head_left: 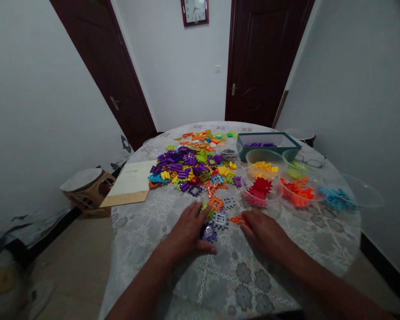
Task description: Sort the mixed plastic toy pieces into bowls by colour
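Note:
My right hand (263, 229) is closed in a pinch on an orange interlocking plastic building piece (237, 220), low over the tablecloth. Spread beside a small cluster of similar pieces, my left hand (190, 229) has its thumb apart from its fingers. Its fingertips touch or cover part of a green piece (206, 210), and a dark purple piece (209, 233) lies between thumb and fingers. Right of these sit a grey piece with a white window grid (220, 218), an orange square piece (216, 203) and another grey piece (230, 203).
Beyond my hands spreads a big mixed pile of pieces (186, 164). At right stand clear tubs of yellow pieces (262, 167), red pieces (260, 190), orange pieces (298, 191) and blue pieces (339, 198). Behind them is a green-rimmed box (270, 153); glasses (311, 162) lie nearby. A board (130, 180) is left.

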Tool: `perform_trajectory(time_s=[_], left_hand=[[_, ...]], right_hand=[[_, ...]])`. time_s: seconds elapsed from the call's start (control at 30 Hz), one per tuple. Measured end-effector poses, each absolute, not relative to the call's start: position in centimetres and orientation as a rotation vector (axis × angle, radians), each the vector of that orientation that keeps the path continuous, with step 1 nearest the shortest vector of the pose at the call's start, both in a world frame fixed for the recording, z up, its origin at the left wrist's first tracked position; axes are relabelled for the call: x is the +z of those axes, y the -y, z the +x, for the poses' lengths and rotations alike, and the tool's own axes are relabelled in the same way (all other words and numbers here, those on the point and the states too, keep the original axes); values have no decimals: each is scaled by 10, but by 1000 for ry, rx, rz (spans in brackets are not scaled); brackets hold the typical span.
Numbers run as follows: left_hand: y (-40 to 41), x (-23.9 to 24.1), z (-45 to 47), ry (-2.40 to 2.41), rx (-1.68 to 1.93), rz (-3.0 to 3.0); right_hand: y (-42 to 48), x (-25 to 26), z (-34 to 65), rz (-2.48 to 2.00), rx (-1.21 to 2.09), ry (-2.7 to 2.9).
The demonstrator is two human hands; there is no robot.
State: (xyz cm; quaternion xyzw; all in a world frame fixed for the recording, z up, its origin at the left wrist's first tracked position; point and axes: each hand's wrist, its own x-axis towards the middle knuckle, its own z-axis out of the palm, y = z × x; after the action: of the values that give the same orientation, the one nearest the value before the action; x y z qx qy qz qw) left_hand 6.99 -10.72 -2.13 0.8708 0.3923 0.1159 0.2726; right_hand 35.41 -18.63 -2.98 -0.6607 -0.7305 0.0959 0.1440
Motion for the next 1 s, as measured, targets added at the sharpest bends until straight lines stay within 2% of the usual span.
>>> perform_trajectory(time_s=[0.4, 0.63, 0.83, 1.0], left_hand=[[77, -42, 93, -912, 691, 2393], [57, -42, 100, -839, 733, 2371], [48, -44, 103, -956, 758, 2387], [47, -50, 107, -1003, 773, 2407]], right_hand=[[142, -21, 317, -1812, 306, 2242], [110, -20, 293, -1602, 455, 2156], [106, -22, 295, -1473, 547, 1886], [109, -27, 303, -1426, 521, 1824]])
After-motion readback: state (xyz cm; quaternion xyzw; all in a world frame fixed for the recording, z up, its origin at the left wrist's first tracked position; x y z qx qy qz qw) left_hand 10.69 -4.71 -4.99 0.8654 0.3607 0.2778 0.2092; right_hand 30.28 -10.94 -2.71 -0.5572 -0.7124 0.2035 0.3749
